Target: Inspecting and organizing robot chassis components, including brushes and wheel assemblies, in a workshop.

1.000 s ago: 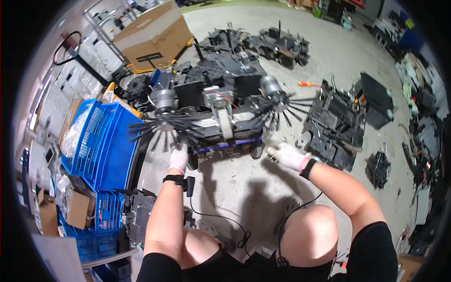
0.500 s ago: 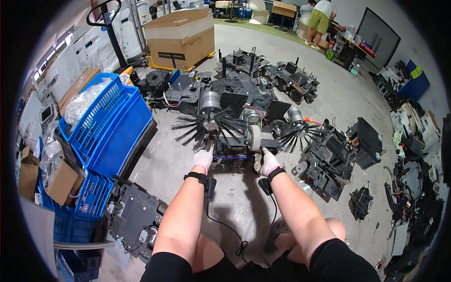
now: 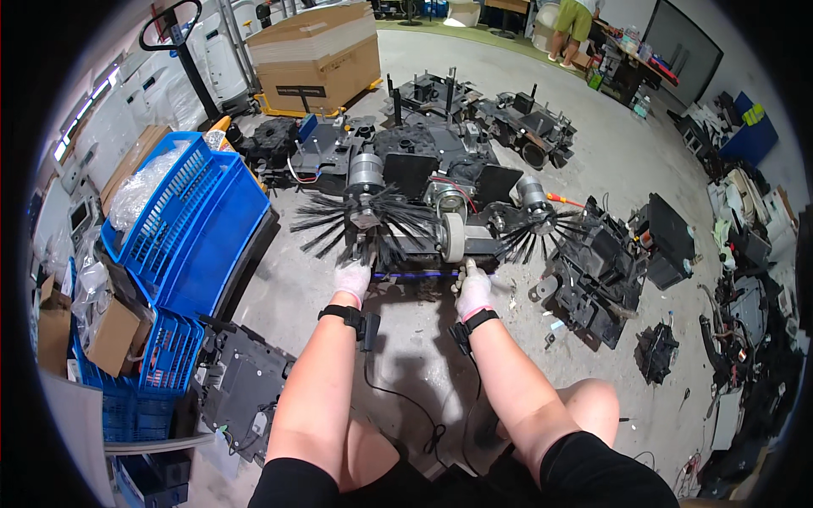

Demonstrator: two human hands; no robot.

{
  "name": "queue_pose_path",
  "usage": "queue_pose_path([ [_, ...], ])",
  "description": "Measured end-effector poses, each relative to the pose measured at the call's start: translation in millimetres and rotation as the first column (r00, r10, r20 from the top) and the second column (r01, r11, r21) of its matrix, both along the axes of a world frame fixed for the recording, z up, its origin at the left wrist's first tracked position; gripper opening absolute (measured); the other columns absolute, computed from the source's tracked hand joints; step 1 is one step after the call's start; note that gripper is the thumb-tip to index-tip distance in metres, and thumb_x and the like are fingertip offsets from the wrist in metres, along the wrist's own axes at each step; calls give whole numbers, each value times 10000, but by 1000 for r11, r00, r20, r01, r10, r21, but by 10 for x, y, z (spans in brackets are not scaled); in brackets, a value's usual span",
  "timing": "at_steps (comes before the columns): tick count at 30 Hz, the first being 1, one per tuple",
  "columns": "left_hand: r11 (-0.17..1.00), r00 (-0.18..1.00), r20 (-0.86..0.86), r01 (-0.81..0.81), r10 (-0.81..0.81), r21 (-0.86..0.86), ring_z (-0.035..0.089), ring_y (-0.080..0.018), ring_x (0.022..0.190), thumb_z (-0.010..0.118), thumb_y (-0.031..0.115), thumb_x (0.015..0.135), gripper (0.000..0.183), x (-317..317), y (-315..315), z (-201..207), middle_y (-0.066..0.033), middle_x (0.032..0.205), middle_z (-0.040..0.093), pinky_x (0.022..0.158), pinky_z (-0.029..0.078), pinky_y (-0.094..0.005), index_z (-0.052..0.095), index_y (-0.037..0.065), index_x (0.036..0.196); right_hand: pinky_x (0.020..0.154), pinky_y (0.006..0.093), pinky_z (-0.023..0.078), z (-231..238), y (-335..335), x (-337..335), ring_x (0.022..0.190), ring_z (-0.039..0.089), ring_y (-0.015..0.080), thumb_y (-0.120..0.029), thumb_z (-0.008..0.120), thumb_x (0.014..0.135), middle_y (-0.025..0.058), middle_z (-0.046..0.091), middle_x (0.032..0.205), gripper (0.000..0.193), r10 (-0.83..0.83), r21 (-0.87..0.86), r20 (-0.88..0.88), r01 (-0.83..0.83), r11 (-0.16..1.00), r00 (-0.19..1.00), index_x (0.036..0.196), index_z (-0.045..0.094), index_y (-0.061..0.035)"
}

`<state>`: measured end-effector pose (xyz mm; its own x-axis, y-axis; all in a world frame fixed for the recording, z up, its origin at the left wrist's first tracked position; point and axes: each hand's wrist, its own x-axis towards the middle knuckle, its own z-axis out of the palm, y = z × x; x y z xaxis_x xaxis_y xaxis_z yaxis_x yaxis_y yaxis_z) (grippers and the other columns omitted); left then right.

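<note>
In white gloves, my left hand and my right hand grip the near edge of a black machine chassis on the floor. The left hand is at the near left corner, under the left radial brush, whose bristles partly cover its fingertips. Right of the middle, the right hand is closed on the edge just below a pale wheel, thumb up. The right radial brush lies beyond that hand. Above each brush stands a silver motor. A bluish strip runs along the edge between the hands.
Blue plastic crates stand on the left, near a cardboard box and a pallet jack. More dismantled black chassis lie right and behind. Cables hang from my wrist straps. A person stands at the far back.
The left brush and my left hand have shifted left in the picture. My right hand has moved slightly left along the edge. The view has also shifted a little.
</note>
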<state>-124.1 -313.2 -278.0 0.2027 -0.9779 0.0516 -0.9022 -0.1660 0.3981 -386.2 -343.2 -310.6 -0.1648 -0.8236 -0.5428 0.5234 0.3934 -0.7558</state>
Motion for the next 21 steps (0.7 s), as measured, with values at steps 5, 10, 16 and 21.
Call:
queue_pose_path([
  [5, 999, 999, -32, 19, -20, -41, 609, -398, 1035, 345, 446, 1007, 496, 38, -27, -75, -205, 1101, 667, 897, 462, -473, 667, 85, 1116, 413, 299, 329, 30, -16, -62, 441, 398, 125, -231, 584, 983, -10, 482, 591, 253, 126, -71, -253, -148, 986, 959, 773, 539, -97],
  [10, 989, 998, 33, 55, -60, 136, 594, -400, 1072, 298, 439, 1025, 530, 119, 15, -98, -244, 1118, 653, 886, 451, -470, 632, 59, 1183, 422, 274, 334, -47, -6, -62, 466, 401, 98, -233, 591, 978, -17, 495, 654, 201, 24, -139, -23, -27, 990, 999, 832, 552, -101],
  [16, 996, 980, -183, -89, 82, -30, 630, -344, 964, 552, 474, 952, 562, 164, 63, -242, -241, 1037, 661, 849, 465, -405, 555, -32, 1196, 422, 283, 379, -254, -40, -139, 464, 461, 117, -303, 550, 997, 2, 529, 626, 283, -67, -158, 94, 81, 984, 993, 873, 606, -55],
  [21, 997, 988, -140, -65, 59, -38, 639, -323, 947, 572, 440, 950, 538, 175, 49, -238, -237, 1087, 652, 807, 486, -398, 551, -38, 1196, 470, 261, 404, -471, -86, -731, 538, 508, 131, -368, 429, 1029, 39, 594, 758, 309, -338, -3, -8, 338, 941, 941, 1003, 590, -105],
])
